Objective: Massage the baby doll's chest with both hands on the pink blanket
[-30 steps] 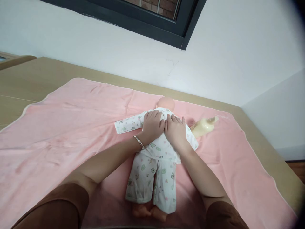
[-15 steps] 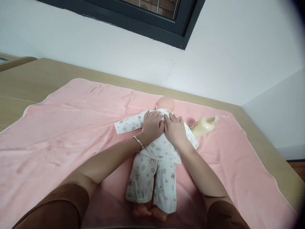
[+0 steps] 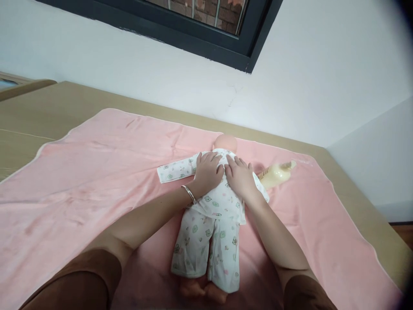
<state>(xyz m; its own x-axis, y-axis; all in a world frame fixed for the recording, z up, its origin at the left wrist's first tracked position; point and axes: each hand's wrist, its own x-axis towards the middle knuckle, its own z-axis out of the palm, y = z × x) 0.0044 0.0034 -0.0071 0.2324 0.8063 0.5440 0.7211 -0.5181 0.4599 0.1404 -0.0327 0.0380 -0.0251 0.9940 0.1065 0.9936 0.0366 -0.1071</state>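
Note:
A baby doll [image 3: 219, 202] in a white printed top and trousers lies on a pink blanket [image 3: 129, 142], its bald head towards the wall and its feet towards me. My left hand [image 3: 208, 173] rests flat on the left of the doll's upper body, fingers stretched out; a bangle circles that wrist. On the right side of the upper body lies my right hand [image 3: 240, 176], its fingers spread. A narrow strip of the top shows between my hands. Which way the doll faces I cannot tell.
Right of the doll, a pale yellow bottle [image 3: 277, 173] lies on its side on the blanket, close to the doll's sleeve. Beneath is a wooden table [image 3: 84, 97] against a white wall [image 3: 180, 97]. A dark window frame [image 3: 226, 56] is above.
My hands have moved slightly apart on the doll's upper body, leaving a wider gap between the thumbs. The whole view has shifted a little; doll and bottle lie as before.

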